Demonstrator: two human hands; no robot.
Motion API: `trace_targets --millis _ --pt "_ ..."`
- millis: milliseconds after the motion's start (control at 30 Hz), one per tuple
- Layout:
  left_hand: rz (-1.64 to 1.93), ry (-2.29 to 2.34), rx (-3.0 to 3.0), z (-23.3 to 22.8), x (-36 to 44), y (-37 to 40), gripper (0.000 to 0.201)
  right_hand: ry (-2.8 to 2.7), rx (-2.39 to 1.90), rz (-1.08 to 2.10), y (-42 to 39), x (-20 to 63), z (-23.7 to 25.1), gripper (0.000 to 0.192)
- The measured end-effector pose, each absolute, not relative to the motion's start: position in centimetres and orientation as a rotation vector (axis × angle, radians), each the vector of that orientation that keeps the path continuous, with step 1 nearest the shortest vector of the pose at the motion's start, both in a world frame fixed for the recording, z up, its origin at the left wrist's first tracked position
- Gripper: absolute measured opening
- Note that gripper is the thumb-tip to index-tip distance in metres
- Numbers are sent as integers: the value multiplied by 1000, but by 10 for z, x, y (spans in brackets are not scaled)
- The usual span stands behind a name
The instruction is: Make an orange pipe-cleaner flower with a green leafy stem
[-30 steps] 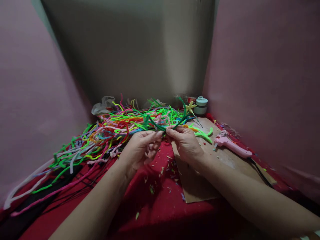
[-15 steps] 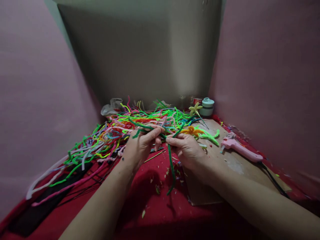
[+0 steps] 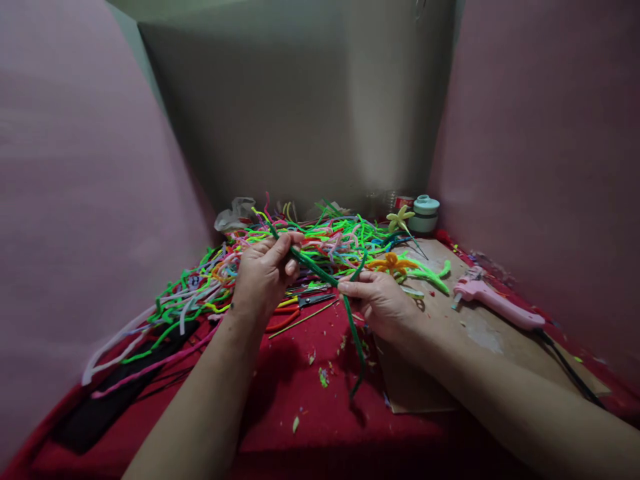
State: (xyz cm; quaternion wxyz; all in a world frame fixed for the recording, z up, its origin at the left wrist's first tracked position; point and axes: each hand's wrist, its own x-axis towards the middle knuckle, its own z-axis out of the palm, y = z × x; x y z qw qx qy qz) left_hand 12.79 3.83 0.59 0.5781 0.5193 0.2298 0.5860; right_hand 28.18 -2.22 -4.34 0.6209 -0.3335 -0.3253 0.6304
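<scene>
Dark green pipe cleaners (image 3: 316,268) stretch between my two hands above the red cloth. Thumb and fingers of my left hand (image 3: 267,267) are closed on their left part, and an end pokes out above the fingers. My right hand (image 3: 377,300) pinches them where the strands cross. From that pinch one end angles upward and a longer end hangs down toward the cloth. Below and between the hands lie scissors (image 3: 284,309) with red and yellow handles and a thin stick (image 3: 303,320). How many strands there are, I cannot tell.
A heap of many-coloured pipe cleaners (image 3: 345,233) spreads behind and left. On the right, a cardboard sheet (image 3: 425,387) carries a pink glue gun (image 3: 500,303) and an orange pipe-cleaner flower (image 3: 393,263). A yellow flower (image 3: 400,218) and a pale blue-green jar (image 3: 425,213) stand farther back.
My left hand has moved left and slightly up, away from my right hand, leaving a longer green stretch between them. The scissors now show more. The whole view has shifted slightly.
</scene>
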Motion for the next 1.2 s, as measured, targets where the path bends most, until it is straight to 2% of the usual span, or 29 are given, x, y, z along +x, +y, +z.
trace_targets --millis 133,233,333,433,500,667,933,1033,1200 --pt "1494 516 1206 7 130 36 14 -702 -820 1487 -24 278 -43 23" --pt "1497 487 1185 7 132 34 21 -700 -799 1486 -22 278 -45 21" --pt "1264 526 1178 2 138 31 31 -685 -721 1425 -17 282 -47 20" --pt "950 603 1344 -11 146 26 25 -702 -648 1387 -13 285 -48 19" --pt "892 606 1489 -19 151 24 21 -743 -603 1389 -12 287 -49 19" --pt "1017 604 1504 -24 155 23 11 -803 -547 1398 -13 286 -49 21" --pt "1260 899 1640 -9 155 13 6 -832 -653 1478 -28 282 -35 43" --pt "1335 943 1728 -8 155 13 4 -1032 -791 1296 -29 281 -36 43" --pt "1398 922 1772 -9 154 11 6 -1218 -1045 667 -35 281 -40 31"
